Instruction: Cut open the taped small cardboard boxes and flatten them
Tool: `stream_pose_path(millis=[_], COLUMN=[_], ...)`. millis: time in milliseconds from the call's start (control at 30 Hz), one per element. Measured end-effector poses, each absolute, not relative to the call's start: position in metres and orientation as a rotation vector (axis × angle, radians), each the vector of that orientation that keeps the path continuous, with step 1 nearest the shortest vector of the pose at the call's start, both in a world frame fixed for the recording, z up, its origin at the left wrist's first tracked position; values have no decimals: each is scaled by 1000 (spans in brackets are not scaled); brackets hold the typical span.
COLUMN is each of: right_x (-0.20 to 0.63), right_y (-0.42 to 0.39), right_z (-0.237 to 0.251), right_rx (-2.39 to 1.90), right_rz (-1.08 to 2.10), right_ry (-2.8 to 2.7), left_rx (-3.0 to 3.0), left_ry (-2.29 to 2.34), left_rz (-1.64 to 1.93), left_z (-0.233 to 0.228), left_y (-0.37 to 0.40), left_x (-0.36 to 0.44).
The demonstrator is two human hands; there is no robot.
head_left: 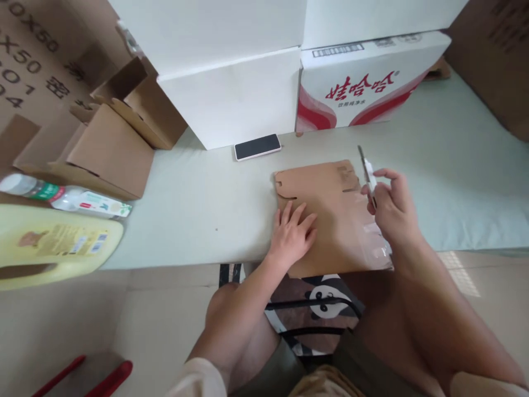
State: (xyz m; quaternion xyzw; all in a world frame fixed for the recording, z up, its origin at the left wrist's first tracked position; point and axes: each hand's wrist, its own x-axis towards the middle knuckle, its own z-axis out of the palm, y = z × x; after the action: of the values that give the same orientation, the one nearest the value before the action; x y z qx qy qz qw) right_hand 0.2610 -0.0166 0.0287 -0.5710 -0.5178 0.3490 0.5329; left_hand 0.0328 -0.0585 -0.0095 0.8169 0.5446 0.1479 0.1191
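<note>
Flattened brown cardboard sheet right between the hands, on the front edge of the pale green cloth-covered table; the left hand lies flat on its left part, fingers spread, while the right hand grips a slim white-handled cutter by the sheet's right side, grey blade pointing away from the body! Up behind, big red 娃哈哈 on the white-and-red cardboard box, small 饮用纯净水 beneath; black "X50" on the large brown carton at left, and the pale yellow plastic jug wears print too small to read
</note>
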Motion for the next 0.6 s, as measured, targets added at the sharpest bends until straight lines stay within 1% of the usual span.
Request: stream_pose_path(millis=[100,200,267,400,500,600], right_x=[247,237,233,227,224,223], right_y=[-29,-33,-33,-30,-32,-37], right_z=[50,59,53,23,5,-2], right_rx=[-1204,-1116,-1150,-1185,-1243,-1355], right_rz=[1010,1181,1164,1005,1110,1170], right_ry=[-1140,-1098,-1120,-1172,-1237,-1378], left_rx=[2321,2221,2190,2182,2136,2119], left_ry=[1665,1705,1695,1584,1683,1787], left_rz=[448,474,536,706,737,660], left_z=[-13,-13,-12,-12,-12,-13], left_y=[-58,-58,-58,-49,-39,-33], left_x=[53,64,64,47,28,17])
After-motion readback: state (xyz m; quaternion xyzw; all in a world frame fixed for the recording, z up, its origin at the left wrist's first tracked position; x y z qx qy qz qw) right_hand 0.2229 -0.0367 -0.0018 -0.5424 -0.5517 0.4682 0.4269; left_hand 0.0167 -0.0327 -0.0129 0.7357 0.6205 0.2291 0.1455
